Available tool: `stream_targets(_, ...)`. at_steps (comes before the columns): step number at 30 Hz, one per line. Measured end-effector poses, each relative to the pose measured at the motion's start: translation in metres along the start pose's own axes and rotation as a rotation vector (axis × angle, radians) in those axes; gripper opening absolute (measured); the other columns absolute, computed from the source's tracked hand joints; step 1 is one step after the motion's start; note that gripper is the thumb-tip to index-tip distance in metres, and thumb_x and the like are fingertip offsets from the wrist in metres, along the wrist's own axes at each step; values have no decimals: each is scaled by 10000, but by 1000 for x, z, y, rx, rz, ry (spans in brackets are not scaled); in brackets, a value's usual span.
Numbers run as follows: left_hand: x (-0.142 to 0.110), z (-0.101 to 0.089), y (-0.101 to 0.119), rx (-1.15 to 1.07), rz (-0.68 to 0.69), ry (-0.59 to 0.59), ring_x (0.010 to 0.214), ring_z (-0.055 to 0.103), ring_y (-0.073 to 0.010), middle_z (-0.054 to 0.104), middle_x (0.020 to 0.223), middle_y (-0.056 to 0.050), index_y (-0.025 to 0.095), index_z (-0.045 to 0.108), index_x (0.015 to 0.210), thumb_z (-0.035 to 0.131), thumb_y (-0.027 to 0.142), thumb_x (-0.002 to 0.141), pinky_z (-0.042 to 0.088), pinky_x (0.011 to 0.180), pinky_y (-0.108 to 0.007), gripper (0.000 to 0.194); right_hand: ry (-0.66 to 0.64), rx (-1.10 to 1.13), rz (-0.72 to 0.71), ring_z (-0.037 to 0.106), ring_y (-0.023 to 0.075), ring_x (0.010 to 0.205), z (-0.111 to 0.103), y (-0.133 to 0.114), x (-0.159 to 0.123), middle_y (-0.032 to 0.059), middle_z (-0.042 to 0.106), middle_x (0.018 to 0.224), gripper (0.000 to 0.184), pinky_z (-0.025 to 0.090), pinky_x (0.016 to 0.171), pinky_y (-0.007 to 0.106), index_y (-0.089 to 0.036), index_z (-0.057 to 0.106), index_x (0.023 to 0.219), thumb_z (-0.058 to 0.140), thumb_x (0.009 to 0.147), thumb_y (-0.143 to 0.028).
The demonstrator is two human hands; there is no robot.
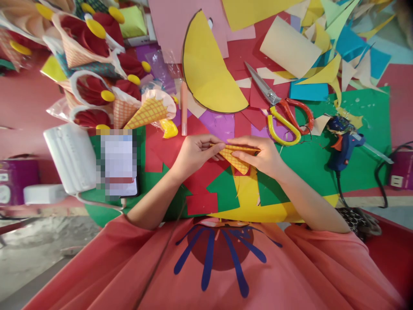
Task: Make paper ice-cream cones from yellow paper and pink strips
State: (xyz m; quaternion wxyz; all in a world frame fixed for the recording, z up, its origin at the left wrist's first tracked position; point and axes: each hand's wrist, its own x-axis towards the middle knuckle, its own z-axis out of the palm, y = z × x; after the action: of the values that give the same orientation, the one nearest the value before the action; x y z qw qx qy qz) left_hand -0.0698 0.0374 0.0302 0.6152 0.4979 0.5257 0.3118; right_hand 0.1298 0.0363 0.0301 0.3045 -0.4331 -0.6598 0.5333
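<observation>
A yellow paper piece [239, 163] with an orange grid pattern is held between both hands, in front of my body. My left hand [200, 150] pinches its left edge near the top. On the other side my right hand [256, 153] has its thumb on the front and its fingers along the upper edge. The piece looks partly rolled or folded and narrows toward the bottom; the far side is hidden behind my fingers. Scissors [274, 99] with red and yellow handles lie beyond my right hand. A yellow half-circle sheet [209, 69] rests farther back.
Several finished paper cones [150, 113] crowd the back left. A phone [119, 165] and a white power bank [69, 159] sit at left. At right, a blue glue gun [343, 148] lies with its cord near the edge. Paper scraps [348, 43] and a beige cylinder [290, 46] fill the back right.
</observation>
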Motion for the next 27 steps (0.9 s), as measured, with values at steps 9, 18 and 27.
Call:
stream_targets(9,-1,2,-4,6,112,134,575,690,-126,700,665,-13,134,691,761,723,508,714,591,553,-190,378,115,149,155,694,149,870,1,-3,3,15,753,914,276,543,715,248,-209,722,927,651,822,-455)
stream_targets(18,-2,5,-4,16,147,125,606,692,-117,713,692,-9,139,692,788,718,387,741,582,563,-176,253,148,185,164,698,168,840,2,3,4,8,756,878,178,567,756,306,-209,732,879,713,780,-355)
stream_targets(27,-1,4,-6,84,204,161,665,700,-132,734,733,-28,149,714,803,726,375,758,560,583,-182,231,235,184,73,660,135,888,2,2,4,1,695,968,217,527,765,274,-233,628,920,705,790,-389)
